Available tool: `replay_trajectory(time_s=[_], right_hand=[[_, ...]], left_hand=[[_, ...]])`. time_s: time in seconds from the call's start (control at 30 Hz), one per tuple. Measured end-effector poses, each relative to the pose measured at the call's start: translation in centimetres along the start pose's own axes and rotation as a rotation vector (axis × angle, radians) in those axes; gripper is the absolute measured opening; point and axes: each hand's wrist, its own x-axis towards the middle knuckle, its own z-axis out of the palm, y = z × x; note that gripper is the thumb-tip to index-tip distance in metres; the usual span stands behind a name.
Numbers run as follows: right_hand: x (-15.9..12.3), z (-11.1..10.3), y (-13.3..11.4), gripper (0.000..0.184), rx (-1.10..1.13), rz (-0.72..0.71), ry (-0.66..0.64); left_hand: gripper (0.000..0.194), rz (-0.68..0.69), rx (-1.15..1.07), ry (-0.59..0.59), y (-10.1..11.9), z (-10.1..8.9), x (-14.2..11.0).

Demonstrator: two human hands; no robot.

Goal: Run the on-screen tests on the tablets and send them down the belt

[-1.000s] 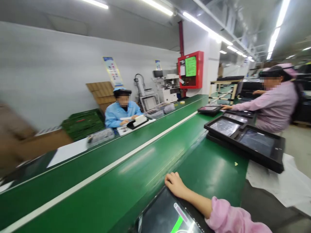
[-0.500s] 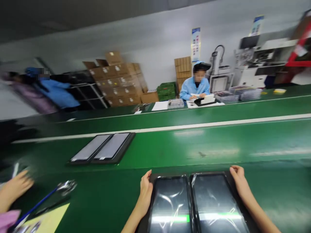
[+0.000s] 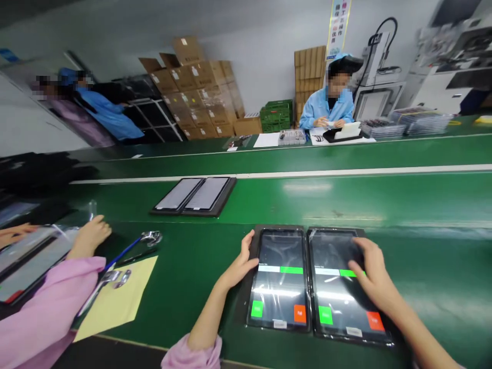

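Observation:
Two tablets lie side by side before me, a left tablet (image 3: 279, 284) and a right tablet (image 3: 346, 307). Both screens are lit with a white and green bar and green and red squares below. Under them is a black tray (image 3: 242, 302). My left hand (image 3: 239, 264) holds the tray's left edge, its thumb reaching toward the left tablet. Over the upper right of the right tablet is my right hand (image 3: 371, 266), fingers spread and holding nothing. Whether its fingertips touch the screen I cannot tell.
Another tray with two tablets (image 3: 207, 195) lies farther up the green bench (image 3: 277, 205). At left, a co-worker's hand (image 3: 92, 236) is over other tablets, near a yellow sheet (image 3: 134, 292) and a blue-handled tool (image 3: 126, 252). A person (image 3: 330, 110) sits across the bench.
The two tablet screens have changed from mostly dark to showing coloured squares. My right hand has left the tray's right edge and moved over the right tablet. The view has tilted downward.

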Motion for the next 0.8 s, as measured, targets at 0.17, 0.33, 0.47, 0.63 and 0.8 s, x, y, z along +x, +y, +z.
replay_trajectory(time_s=[0.17, 0.33, 0.47, 0.63, 0.8], right_hand=[[-4.9, -1.5, -5.9, 0.034, -0.143, -0.504, -0.293], [-4.8, -1.9, -5.2, 0.035, -0.085, -0.400, -0.487], [-0.9, -1.3, -1.2, 0.035, -0.049, 0.010, -0.291], [2.0, 1.1, 4.8, 0.038, 0.074, 0.407, 0.094], [0.5, 2.6, 6.6, 0.038, 0.175, 0.446, 0.117]], left_hand=[[0.085, 0.059, 0.183, -0.153, 2.1, 0.2, -6.8], [0.081, 0.059, 0.569, -0.202, 4.8, 0.6, -6.9], [0.071, 0.125, 0.652, -0.367, 8.5, 1.5, -2.1], [0.056, 0.196, 0.860, -0.417, 11.8, 5.5, 5.8], [0.059, 0.274, 0.960, -0.390, 10.8, 7.3, 8.8]])
